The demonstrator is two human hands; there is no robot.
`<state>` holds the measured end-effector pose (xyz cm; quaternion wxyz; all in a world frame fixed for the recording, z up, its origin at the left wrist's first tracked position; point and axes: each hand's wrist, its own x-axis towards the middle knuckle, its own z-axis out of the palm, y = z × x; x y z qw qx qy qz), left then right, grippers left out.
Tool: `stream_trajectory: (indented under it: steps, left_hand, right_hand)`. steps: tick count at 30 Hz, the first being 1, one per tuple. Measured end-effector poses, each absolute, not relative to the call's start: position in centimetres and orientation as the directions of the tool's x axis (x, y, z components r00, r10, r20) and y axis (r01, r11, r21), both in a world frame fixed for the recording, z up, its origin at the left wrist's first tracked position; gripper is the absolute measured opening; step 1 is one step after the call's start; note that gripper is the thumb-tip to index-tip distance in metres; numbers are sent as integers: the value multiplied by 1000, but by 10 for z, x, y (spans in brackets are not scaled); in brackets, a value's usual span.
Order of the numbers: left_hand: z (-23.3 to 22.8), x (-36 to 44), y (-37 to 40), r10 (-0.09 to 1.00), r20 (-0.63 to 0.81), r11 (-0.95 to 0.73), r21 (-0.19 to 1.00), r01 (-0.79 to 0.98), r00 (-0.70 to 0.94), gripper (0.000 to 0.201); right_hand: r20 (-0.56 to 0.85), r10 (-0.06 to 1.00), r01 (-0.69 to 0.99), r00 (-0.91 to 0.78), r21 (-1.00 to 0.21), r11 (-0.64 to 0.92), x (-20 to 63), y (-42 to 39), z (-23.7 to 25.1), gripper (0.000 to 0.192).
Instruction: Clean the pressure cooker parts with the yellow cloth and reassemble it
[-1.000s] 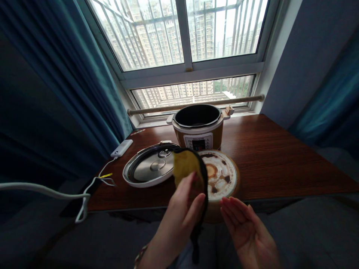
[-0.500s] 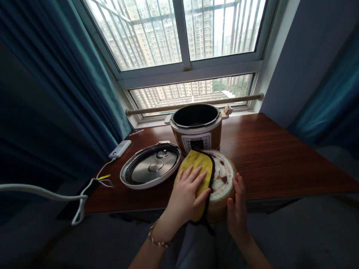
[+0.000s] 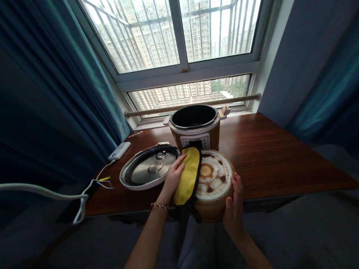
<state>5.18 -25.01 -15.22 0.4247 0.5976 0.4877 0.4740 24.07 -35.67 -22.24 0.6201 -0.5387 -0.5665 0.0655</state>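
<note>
My left hand (image 3: 173, 175) presses soft yellow cloth (image 3: 188, 175) on stained round pot (image 3: 214, 183); right hand (image 3: 234, 203) fingers clasp its rim. Pot likely heavy, rigid; grip sides.

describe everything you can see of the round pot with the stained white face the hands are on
The round pot is brown-sided, its pale round face marked with dark burnt-looking stains and an orange ring. It sits at the wooden table's near edge, before the cooker base. The right hand grips its right side; the left hand presses a yellow cloth against its left part.
</note>
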Motion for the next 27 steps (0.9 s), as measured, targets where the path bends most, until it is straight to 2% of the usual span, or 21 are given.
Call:
stream_trajectory:
  steps: [2,5,11,17,23,27]
  left_hand:
    - [-160,52,-260,994,103,-104,993,47,24,49]
    - [-169,55,-276,991,123,-125,991,-41,-55,50]
    - [-168,60,-292,975,167,-173,984,-30,-145,49]
    - [-173,59,-296,956,150,-169,984,-55,-254,46]
    - [-218,66,-326,943,28,-141,936,-322,-333,51]
    - [-256,77,-350,891,-117,-75,915,-397,-438,55]
  right_hand:
    - [639,683,530,353,-738,416,241,-357,-222,46]
    - [646,672,525,363,-737,425,242,-356,-223,47]
    - [650,658,506,379,-741,441,243,-357,-224,47]
    - [651,665,502,368,-740,447,243,-358,-222,47]
    - [654,658,506,373,-738,447,243,-356,-224,47]
    - [662,647,512,377,-731,450,244,-357,-225,47]
